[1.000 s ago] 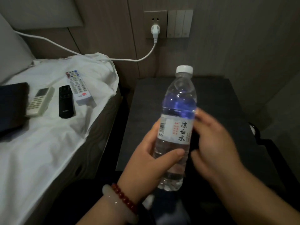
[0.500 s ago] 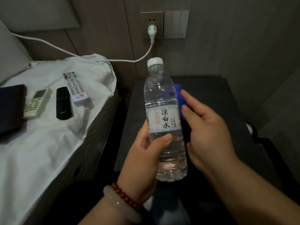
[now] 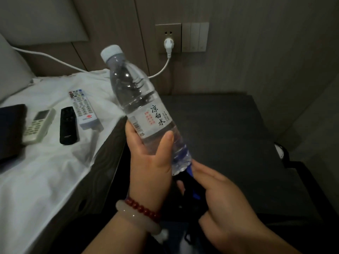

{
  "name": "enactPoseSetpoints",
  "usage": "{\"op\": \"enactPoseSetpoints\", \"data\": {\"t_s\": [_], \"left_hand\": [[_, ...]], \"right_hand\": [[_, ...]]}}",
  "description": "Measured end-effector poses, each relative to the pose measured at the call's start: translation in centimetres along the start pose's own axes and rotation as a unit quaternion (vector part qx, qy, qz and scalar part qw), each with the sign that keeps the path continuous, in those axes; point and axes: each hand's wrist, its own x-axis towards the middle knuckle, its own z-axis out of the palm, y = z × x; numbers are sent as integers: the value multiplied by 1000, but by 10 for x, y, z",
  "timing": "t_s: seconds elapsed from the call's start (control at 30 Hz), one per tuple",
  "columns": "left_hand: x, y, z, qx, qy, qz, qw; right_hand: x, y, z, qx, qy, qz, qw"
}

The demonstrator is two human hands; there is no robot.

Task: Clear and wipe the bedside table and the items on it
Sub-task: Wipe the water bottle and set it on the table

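Meanwhile, over the dark surface, the left hand wraps a tilted, capped water bottle below its label while the right hand pinches a blue cloth to its base. Nearly full, it is probably hefty with thin, yielding walls, so a mid-body hold suits it.

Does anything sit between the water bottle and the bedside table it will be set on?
The left hand grips the water bottle tilted near the bedside table. Only the right hand, holding a blue cloth at its base, lies between; nothing else visible intervenes.
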Motion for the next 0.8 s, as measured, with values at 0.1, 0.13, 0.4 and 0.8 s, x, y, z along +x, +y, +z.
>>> {"op": "enactPoseSetpoints", "data": {"t_s": [0.1, 0.13, 0.4, 0.8], "left_hand": [[4, -4, 6, -80, 18, -25, 996], [5, -5, 10, -90, 10, -23, 996], [39, -38, 44, 21, -65, -33, 997], [89, -65, 164, -95, -158, -146, 972]], "right_hand": [[3, -1, -2, 6, 18, 9, 1000], [8, -2, -4, 2, 15, 8, 1000], [9, -27, -30, 38, 20, -15, 999], [102, -123, -106, -654, 156, -259, 694]]}}
